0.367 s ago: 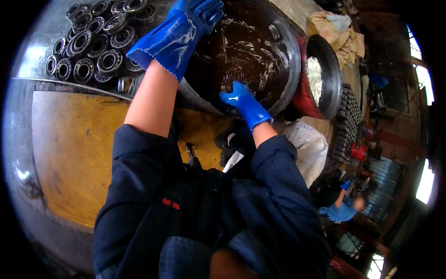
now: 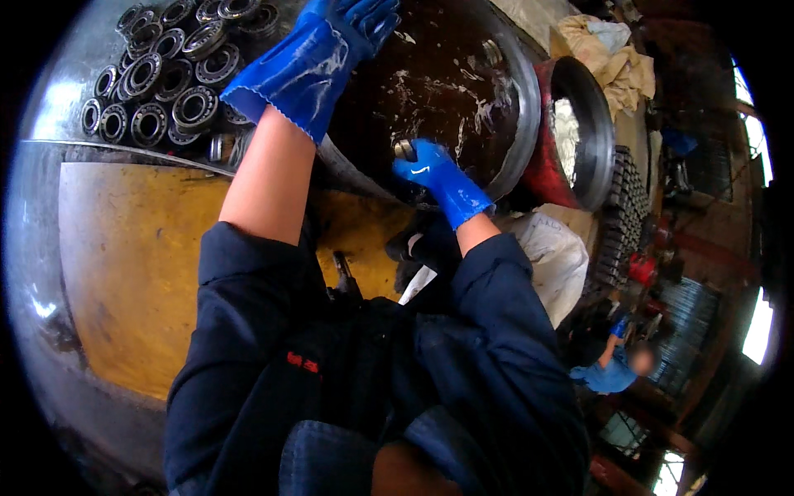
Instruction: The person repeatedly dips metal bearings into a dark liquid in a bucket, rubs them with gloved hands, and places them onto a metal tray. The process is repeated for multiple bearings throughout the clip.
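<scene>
Both of my hands wear wet blue rubber gloves. My right hand (image 2: 430, 168) is closed on a bearing (image 2: 404, 150), whose metal rim shows beside the fingers, low over dark oily liquid in a large round metal tub (image 2: 523, 153). Over the tub's left side, at the top edge of the picture, my left hand (image 2: 351, 26) has its fingers stretched out and nothing visible in them. A second ring-shaped metal part (image 2: 491, 53) shows at the tub's far right, partly in the liquid.
Several bearings (image 2: 149, 124) lie heaped on a metal tabletop at the far left. Right of the tub stands a red drum (image 2: 542, 157); cloths (image 2: 616, 70) lie behind it. A white sack (image 2: 554, 256) is near my right arm. Another person (image 2: 612, 372) works farther right.
My right hand has risen slightly, and more of the bearing shows above the liquid. The left hand has hardly moved.
</scene>
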`<state>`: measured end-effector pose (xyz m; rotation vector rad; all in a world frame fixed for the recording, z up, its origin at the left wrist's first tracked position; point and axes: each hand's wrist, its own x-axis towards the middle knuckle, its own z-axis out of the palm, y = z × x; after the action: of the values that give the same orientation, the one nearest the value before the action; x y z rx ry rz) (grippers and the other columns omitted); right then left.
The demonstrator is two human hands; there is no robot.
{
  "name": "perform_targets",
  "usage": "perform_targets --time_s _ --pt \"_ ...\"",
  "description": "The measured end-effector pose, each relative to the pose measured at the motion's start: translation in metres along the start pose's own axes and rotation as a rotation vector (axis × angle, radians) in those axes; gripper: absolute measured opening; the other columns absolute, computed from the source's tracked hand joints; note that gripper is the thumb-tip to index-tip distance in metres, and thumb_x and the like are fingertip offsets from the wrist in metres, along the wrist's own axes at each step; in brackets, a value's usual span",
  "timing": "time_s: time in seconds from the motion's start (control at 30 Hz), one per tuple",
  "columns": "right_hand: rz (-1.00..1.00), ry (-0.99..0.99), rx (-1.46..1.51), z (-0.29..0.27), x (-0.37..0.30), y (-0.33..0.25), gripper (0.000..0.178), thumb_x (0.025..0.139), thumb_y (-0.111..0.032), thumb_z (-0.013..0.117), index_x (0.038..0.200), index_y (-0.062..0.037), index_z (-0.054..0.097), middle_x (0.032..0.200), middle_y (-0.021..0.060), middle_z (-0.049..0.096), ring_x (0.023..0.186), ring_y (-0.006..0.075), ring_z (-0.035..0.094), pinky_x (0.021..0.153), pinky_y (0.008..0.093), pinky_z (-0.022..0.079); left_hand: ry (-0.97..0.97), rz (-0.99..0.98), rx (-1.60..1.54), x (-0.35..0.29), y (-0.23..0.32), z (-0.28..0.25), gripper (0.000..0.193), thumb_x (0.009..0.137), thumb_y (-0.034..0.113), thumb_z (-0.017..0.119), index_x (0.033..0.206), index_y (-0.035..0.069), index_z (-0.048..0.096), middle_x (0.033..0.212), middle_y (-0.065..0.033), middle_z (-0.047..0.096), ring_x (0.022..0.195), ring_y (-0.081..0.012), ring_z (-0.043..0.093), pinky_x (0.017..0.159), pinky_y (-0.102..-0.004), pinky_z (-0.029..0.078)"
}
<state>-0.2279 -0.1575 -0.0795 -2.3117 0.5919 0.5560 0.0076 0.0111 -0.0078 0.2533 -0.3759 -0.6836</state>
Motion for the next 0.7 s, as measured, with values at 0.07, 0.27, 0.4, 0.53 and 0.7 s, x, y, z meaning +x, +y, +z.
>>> perform_targets --time_s 0.07,0.27,0.4,0.53,0.7 --pt "0.044 0.115 0.03 0.009 0.001 0.056 0.061 0.076 -0.045 0.08 0.117 -0.0021 0.068 0.112 0.0253 0.073 0.105 0.044 0.069 0.091 0.0476 0.056 0.009 -0.044 -0.081 0.009 -0.021 0.019 0.046 0.109 0.023 0.038 0.153 0.008 0.04 0.161 -0.0177 0.041 0.149 -0.0328 0.04 0.123 -0.0466 0.032" --pt "0.04 0.168 -0.215 0.03 -0.007 0.041 0.062 0.075 -0.038 0.083 0.123 -0.0043 0.063 0.118 0.0251 0.07 0.113 0.0447 0.066 0.096 0.0507 0.055 0.158 -0.116 -0.161 0.011 -0.008 0.015 0.046 0.11 0.028 0.038 0.151 0.007 0.044 0.16 -0.0171 0.044 0.145 -0.0343 0.044 0.12 -0.0481 0.036" --pt "-0.012 0.17 -0.108 0.021 -0.003 0.048 0.056 0.074 -0.033 0.084 0.12 -0.005 0.067 0.113 0.0213 0.073 0.108 0.0401 0.069 0.095 0.0483 0.055 0.219 -0.113 -0.138 0.011 -0.015 0.028 0.046 0.11 0.032 0.038 0.149 0.007 0.047 0.157 -0.0163 0.049 0.143 -0.0339 0.047 0.119 -0.0475 0.037" --pt "0.003 -0.116 0.192 -0.002 0.01 0.03 0.043 0.08 -0.028 0.081 0.114 -0.004 0.071 0.107 0.0151 0.075 0.101 0.0278 0.071 0.092 0.0406 0.054 0.344 -0.149 -0.127 0.016 -0.014 0.043 0.046 0.11 0.031 0.038 0.148 0.007 0.047 0.157 -0.0168 0.049 0.143 -0.0329 0.047 0.119 -0.0473 0.038" --pt "0.13 -0.07 0.218 0.005 0.024 0.057 0.039 0.086 -0.032 0.078 0.115 -0.0049 0.074 0.108 0.0116 0.076 0.101 0.0207 0.07 0.092 0.0378 0.054 0.145 -0.079 0.0 0.014 -0.018 0.031 0.046 0.111 0.028 0.037 0.15 0.007 0.044 0.159 -0.0153 0.046 0.144 -0.0323 0.047 0.119 -0.0464 0.038"
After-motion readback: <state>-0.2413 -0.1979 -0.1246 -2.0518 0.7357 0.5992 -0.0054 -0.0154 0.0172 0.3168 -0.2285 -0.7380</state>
